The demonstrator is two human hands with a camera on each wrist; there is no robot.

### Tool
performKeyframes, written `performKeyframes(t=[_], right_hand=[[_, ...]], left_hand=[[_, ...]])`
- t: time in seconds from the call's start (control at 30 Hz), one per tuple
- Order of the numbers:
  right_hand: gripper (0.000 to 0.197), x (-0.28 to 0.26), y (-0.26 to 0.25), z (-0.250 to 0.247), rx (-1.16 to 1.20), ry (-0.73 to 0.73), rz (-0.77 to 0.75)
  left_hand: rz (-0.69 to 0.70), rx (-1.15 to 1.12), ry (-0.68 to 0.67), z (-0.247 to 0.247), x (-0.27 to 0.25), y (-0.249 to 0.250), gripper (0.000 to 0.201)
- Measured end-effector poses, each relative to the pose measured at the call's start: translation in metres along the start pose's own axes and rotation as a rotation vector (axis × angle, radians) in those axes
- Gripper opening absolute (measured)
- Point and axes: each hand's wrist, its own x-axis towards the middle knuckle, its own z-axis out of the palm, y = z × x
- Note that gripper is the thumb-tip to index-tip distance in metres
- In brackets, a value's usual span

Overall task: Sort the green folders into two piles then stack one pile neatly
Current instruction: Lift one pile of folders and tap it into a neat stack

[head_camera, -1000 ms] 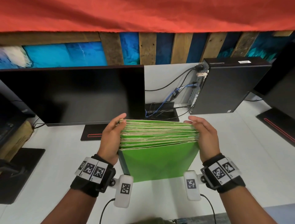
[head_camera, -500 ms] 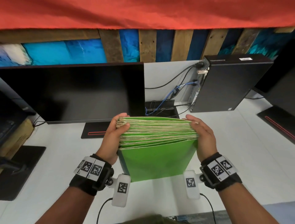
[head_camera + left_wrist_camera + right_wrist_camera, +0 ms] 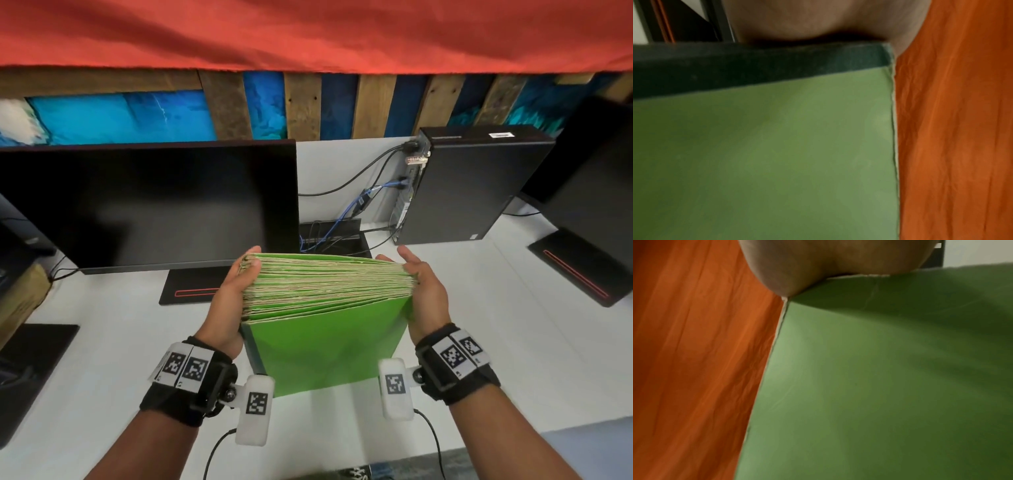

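**A:** So what are the fingers doing? Start there.

**B:** Left hand [image 3: 228, 301] has its thumb [image 3: 251, 270] curled over the top left corner of the stack of green folders [image 3: 329, 308], palm flat against the stack's left side. Right hand [image 3: 423, 291] is looser: fingers fairly straight, reaching past the far right corner, palm pressed on the right side. So the stack is squeezed between both palms, stood on edge on the white desk [image 3: 479, 325], center of frame.

**A:** Edges lined up?

**B:** Top edges are a ragged fan of cream and green, tighter on the right. Both wrist views are just the nearest cover up close, blurry, with the heel of the palm on the stack's side edge.

**A:** Room to move around?

**B:** Bare desk left and right of the hands. Behind, center left, a dark monitor [image 3: 147, 205] on its stand base [image 3: 191, 287]; upper right, a black PC tower [image 3: 479, 185] with cables [image 3: 356, 202] dropping into a desk opening just behind the stack.
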Motion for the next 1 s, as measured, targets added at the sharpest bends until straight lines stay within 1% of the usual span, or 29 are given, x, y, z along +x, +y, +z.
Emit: performKeyframes(t=[0.07, 0.13, 0.2, 0.27, 0.3, 0.33, 0.37, 0.4, 0.43, 0.47, 0.5, 0.53, 0.57, 0.6, 0.63, 0.67, 0.7, 0.73, 0.77, 0.8, 0.87, 0.9, 0.93, 1.0], right_hand=[[0.042, 0.000, 0.002, 0.004, -0.084, 0.022, -0.062], [0.043, -0.001, 0.007, 0.005, -0.160, 0.080, -0.138], [0.047, -0.004, 0.014, 0.003, -0.113, 0.081, -0.163], [0.059, 0.000, 0.027, -0.010, -0.006, 0.002, -0.221], [0.068, 0.003, 0.033, -0.017, 0.018, -0.078, -0.268], [0.079, 0.005, 0.038, -0.025, -0.011, -0.156, -0.315], [0.087, 0.008, 0.044, -0.033, -0.106, -0.219, -0.358], [0.093, 0.010, 0.049, -0.040, -0.238, -0.262, -0.387], [0.098, 0.011, 0.055, -0.046, -0.356, -0.288, -0.385], [0.101, 0.010, 0.061, -0.051, -0.444, -0.306, -0.346], [0.101, 0.009, 0.067, -0.054, -0.487, -0.315, -0.289], [0.097, 0.008, 0.074, -0.058, -0.507, -0.301, -0.239], [0.093, 0.006, 0.080, -0.058, -0.503, -0.279, -0.206], [0.093, 0.006, 0.088, -0.060, -0.491, -0.249, -0.182], [0.096, 0.006, 0.093, -0.059, -0.478, -0.219, -0.174], [0.100, 0.005, 0.097, -0.057, -0.465, -0.182, -0.172], [0.104, 0.005, 0.099, -0.056, -0.453, -0.155, -0.169], [0.107, 0.005, 0.100, -0.054, -0.438, -0.136, -0.167], [0.109, 0.005, 0.102, -0.055, -0.428, -0.129, -0.163], [0.110, 0.004, 0.103, -0.055, -0.429, -0.123, -0.161], [0.110, 0.002, 0.101, -0.055, -0.440, -0.119, -0.177], [0.108, 0.002, 0.101, -0.055, -0.442, -0.127, -0.190], [0.102, 0.002, 0.102, -0.054, -0.448, -0.124, -0.197], [0.083, 0.004, 0.107, -0.052, -0.439, -0.090, -0.203]], left_hand=[[0.019, -0.043, 0.009, 0.002, 0.000, -0.001, 0.036], [0.038, -0.066, -0.004, 0.001, 0.000, -0.002, 0.035], [0.069, -0.090, -0.011, 0.001, 0.001, -0.004, 0.042], [0.158, -0.129, 0.011, -0.003, -0.001, -0.011, 0.057], [0.207, -0.131, 0.050, -0.007, -0.001, -0.019, 0.065], [0.247, -0.113, 0.073, -0.013, -0.001, -0.029, 0.071], [0.269, -0.093, 0.060, -0.019, -0.002, -0.041, 0.073], [0.270, -0.079, 0.056, -0.025, -0.003, -0.052, 0.072], [0.287, -0.063, 0.052, -0.027, -0.005, -0.058, 0.069], [0.319, -0.045, 0.054, -0.025, -0.007, -0.061, 0.064], [0.330, -0.038, 0.017, -0.021, -0.010, -0.061, 0.054], [0.318, -0.049, -0.014, -0.013, -0.015, -0.058, 0.038], [0.300, -0.073, -0.036, -0.010, -0.017, -0.055, 0.031], [0.299, -0.065, -0.029, -0.008, -0.017, -0.053, 0.027], [0.292, -0.035, -0.064, -0.012, -0.015, -0.055, 0.032], [0.327, -0.008, -0.121, -0.019, -0.009, -0.064, 0.039], [0.340, -0.011, -0.249, -0.029, -0.006, -0.073, 0.044], [0.341, 0.028, -0.322, -0.042, -0.004, -0.085, 0.047], [0.300, 0.139, -0.288, -0.052, -0.007, -0.089, 0.056], [0.271, 0.279, -0.210, -0.061, -0.006, -0.093, 0.070], [0.295, 0.527, -0.138, -0.070, 0.001, -0.096, 0.103], [0.303, 0.629, -0.097, -0.073, 0.005, -0.099, 0.113], [0.300, 0.686, -0.041, -0.074, 0.009, -0.099, 0.117], [0.324, 0.713, 0.065, -0.067, 0.010, -0.095, 0.122]])
